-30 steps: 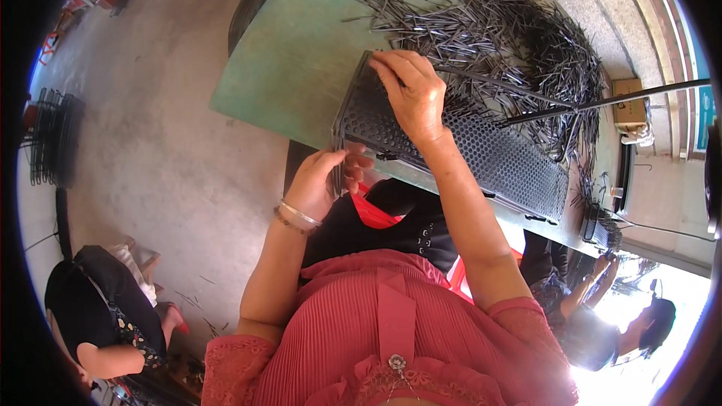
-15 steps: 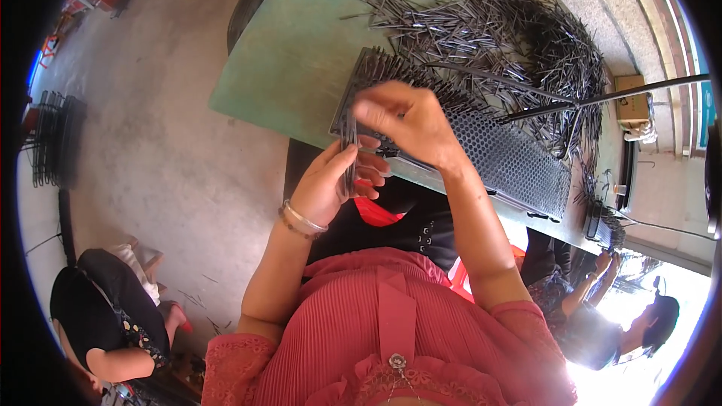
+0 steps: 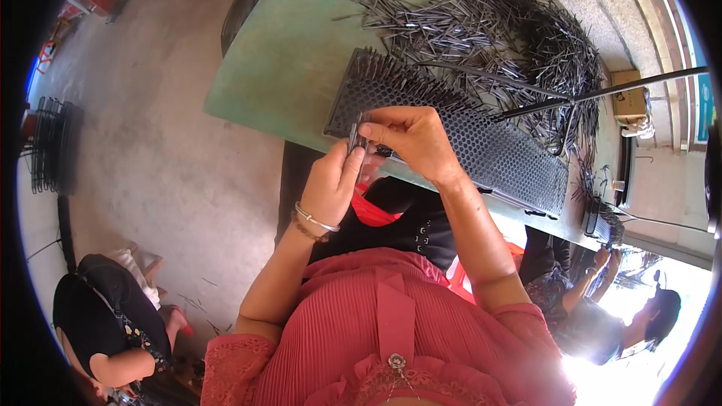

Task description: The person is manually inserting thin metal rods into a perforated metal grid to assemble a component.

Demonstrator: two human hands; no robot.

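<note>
Both hands meet at the perforated black metal tray's [image 3: 481,146] seven-o'clock edge; left hand [image 3: 335,188] and right hand [image 3: 414,139] pinch thin dark metal pins [image 3: 355,137].

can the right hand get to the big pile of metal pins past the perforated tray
Probably yes. The right hand is pinching pins with the left hand at the near edge of the perforated tray. The pin pile lies just beyond it on the green table, with only the low tray between.
</note>
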